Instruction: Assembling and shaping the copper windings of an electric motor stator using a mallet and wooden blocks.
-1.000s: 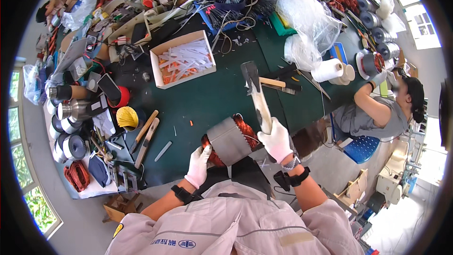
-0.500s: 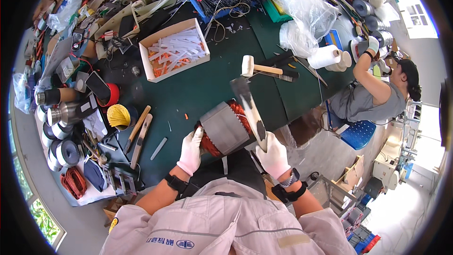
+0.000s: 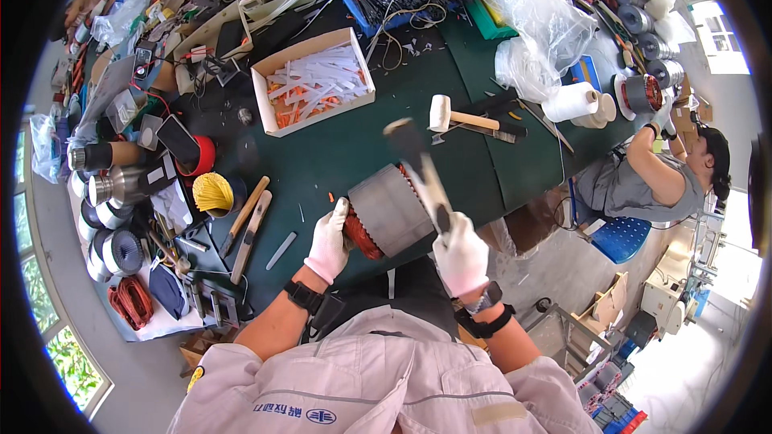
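Note:
A grey stator core [image 3: 392, 210] with red-brown copper windings [image 3: 363, 238] lies on its side at the near edge of the bench. My left hand [image 3: 329, 243], in a white glove, grips its left end by the windings. In my gloved right hand [image 3: 461, 252] is a long black-and-pale tool [image 3: 435, 193], its handle in my fist. The tool is tilted up and left over the right end of the stator. Motion smears it, so its exact kind cannot be made out. It hides part of the right-hand windings.
A white-headed mallet [image 3: 440, 113] lies beyond the stator. A carton [image 3: 265, 112] of white and orange strips stands farther back. Wooden sticks [image 3: 251, 238] and a yellow-filled cup [image 3: 212, 194] are at left. Another person [image 3: 635, 173] sits at right, near a second stator [image 3: 641, 95].
The tool in my right hand has shifted slightly left and up. The stator appears turned, showing more grey core and less right-hand winding. The other person's arms have lowered, uncovering the second stator.

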`<state>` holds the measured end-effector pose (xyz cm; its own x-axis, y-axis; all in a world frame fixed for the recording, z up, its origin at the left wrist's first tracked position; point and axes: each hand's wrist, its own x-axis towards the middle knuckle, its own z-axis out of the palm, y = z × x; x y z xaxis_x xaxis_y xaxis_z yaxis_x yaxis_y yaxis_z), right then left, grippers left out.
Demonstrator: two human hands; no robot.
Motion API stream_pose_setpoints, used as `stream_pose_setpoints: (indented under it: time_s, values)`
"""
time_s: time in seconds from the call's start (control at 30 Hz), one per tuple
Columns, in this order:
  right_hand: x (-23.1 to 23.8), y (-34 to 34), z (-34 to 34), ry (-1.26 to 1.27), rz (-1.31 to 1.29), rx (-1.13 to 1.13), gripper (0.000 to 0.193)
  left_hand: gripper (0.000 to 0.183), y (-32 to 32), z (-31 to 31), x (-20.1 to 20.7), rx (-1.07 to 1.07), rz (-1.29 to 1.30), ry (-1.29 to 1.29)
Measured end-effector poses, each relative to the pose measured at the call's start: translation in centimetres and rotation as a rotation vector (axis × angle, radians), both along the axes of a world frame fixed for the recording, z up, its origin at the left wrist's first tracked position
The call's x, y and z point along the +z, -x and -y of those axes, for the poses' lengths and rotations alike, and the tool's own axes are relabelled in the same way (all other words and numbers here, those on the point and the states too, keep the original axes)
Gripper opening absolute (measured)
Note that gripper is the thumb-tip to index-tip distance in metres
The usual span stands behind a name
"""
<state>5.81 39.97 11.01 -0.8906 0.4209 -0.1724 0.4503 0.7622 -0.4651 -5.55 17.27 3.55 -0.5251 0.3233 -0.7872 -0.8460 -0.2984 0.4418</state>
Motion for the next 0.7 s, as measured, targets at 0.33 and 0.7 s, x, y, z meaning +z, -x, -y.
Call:
stream_pose_setpoints:
  time_s: [0.33,0.7]
  values:
    - [-1.7,2.3,0.2,-0.030,0.043,-0.003,0.037,0.053,2.9,0.3,-1.0,0.060,0.105,-0.068]
    - [-1.0,4.6,0.2,-0.002,0.026,-0.036,0.038,0.058,2.3,0.8,1.5,0.010,-0.203,-0.129]
